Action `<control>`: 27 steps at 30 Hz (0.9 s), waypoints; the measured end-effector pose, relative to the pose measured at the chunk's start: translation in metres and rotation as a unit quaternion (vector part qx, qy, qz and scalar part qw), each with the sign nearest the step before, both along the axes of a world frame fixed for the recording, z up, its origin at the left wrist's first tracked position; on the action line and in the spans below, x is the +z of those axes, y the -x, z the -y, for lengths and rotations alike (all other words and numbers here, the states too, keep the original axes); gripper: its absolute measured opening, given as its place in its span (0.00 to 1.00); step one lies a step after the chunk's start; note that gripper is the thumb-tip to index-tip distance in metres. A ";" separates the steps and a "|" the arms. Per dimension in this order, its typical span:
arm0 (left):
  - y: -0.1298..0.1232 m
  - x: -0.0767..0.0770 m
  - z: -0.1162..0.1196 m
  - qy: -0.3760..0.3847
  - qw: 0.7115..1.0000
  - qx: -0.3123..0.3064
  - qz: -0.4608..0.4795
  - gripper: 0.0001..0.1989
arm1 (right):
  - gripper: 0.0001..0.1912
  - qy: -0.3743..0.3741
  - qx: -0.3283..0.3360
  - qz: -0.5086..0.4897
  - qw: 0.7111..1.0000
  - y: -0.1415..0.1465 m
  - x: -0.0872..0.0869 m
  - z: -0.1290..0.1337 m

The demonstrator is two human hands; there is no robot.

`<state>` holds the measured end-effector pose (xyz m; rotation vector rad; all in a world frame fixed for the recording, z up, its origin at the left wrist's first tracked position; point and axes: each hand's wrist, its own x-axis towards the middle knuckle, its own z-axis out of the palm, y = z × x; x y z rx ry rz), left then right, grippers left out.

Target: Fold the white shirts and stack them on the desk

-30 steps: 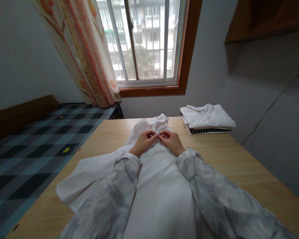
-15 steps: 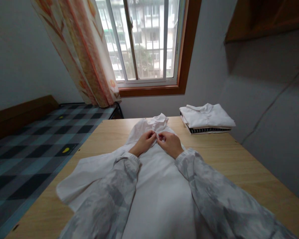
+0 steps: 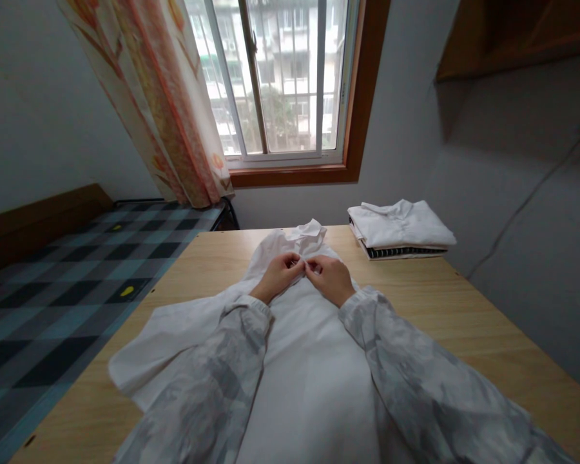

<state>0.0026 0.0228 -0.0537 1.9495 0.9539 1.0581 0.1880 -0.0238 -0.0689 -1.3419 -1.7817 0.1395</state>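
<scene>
A white shirt [image 3: 314,361] lies spread along the wooden table, its collar at the far end and one sleeve stretched out to the left. My left hand [image 3: 281,276] pinches the shirt's front below the collar. Fingertip to fingertip with it, my right hand [image 3: 329,277] is closed on the same spot of cloth. Whatever small part lies between the fingertips, such as a button, is hidden. My forearms in grey patterned sleeves cover parts of the shirt on both sides.
On the table's [image 3: 464,341] far right corner sits a stack of folded clothes [image 3: 399,225], white on top. To the left stands a bed [image 3: 77,283] with a checked cover. Behind are a window [image 3: 290,84] and a curtain [image 3: 174,109]; a wooden shelf [image 3: 517,45] hangs upper right.
The fingers of my left hand have shifted very slightly at the pinched cloth. Otherwise the hands and the shirt stay in place.
</scene>
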 end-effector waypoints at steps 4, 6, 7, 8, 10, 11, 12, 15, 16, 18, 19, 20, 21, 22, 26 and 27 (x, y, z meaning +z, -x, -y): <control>0.000 -0.002 -0.001 -0.004 1.000 0.001 0.000 0.16 | 0.09 0.010 0.026 -0.039 0.999 -0.002 -0.004 -0.005; 0.001 -0.003 -0.002 -0.007 1.000 0.001 -0.001 0.15 | 0.08 0.012 0.030 -0.046 0.998 -0.002 -0.004 -0.006; 0.001 -0.004 -0.002 -0.008 1.000 0.001 -0.004 0.15 | 0.08 0.012 0.032 -0.048 0.998 -0.002 -0.004 -0.006; 0.001 -0.004 -0.003 -0.009 1.000 0.002 -0.007 0.14 | 0.08 0.012 0.034 -0.050 0.998 -0.003 -0.003 -0.006; 0.001 -0.005 -0.003 -0.010 1.000 0.005 -0.014 0.13 | 0.08 0.012 0.038 -0.051 0.998 -0.003 -0.003 -0.006; 0.001 -0.006 -0.003 -0.011 1.000 0.007 -0.017 0.13 | 0.07 0.013 0.039 -0.050 0.998 -0.003 -0.002 -0.006; 0.001 -0.006 -0.003 -0.012 1.000 0.009 -0.020 0.12 | 0.07 0.014 0.041 -0.049 0.998 -0.003 -0.002 -0.006; 0.001 -0.007 -0.003 -0.010 1.000 0.016 -0.024 0.10 | 0.07 0.015 0.041 -0.044 0.998 -0.003 -0.003 -0.006; 0.001 -0.007 -0.003 -0.009 0.999 0.018 -0.025 0.10 | 0.07 0.014 0.040 -0.042 0.998 -0.003 -0.003 -0.005; 0.001 -0.007 -0.003 -0.010 0.999 0.019 -0.029 0.09 | 0.06 0.014 0.036 -0.042 0.998 -0.003 -0.003 -0.005; 0.001 -0.007 -0.003 -0.011 0.999 0.020 -0.031 0.09 | 0.05 0.015 0.033 -0.045 0.998 -0.002 -0.002 -0.005; 0.001 -0.007 -0.003 -0.012 0.999 0.021 -0.033 0.09 | 0.05 0.017 0.031 -0.049 0.998 -0.002 -0.002 -0.005; 0.001 -0.007 -0.003 -0.012 0.999 0.021 -0.033 0.09 | 0.04 0.018 0.030 -0.055 0.998 -0.002 -0.001 -0.005; 0.002 -0.007 -0.003 -0.011 0.999 0.019 -0.032 0.09 | 0.04 0.020 0.031 -0.063 0.997 -0.003 -0.001 -0.005; 0.002 -0.005 -0.002 0.003 1.000 -0.014 -0.019 0.13 | 0.05 0.032 0.066 -0.115 0.991 -0.007 0.000 -0.009; 0.002 -0.005 -0.002 0.006 1.000 -0.021 -0.016 0.14 | 0.06 0.039 0.081 -0.132 0.987 -0.009 0.000 -0.011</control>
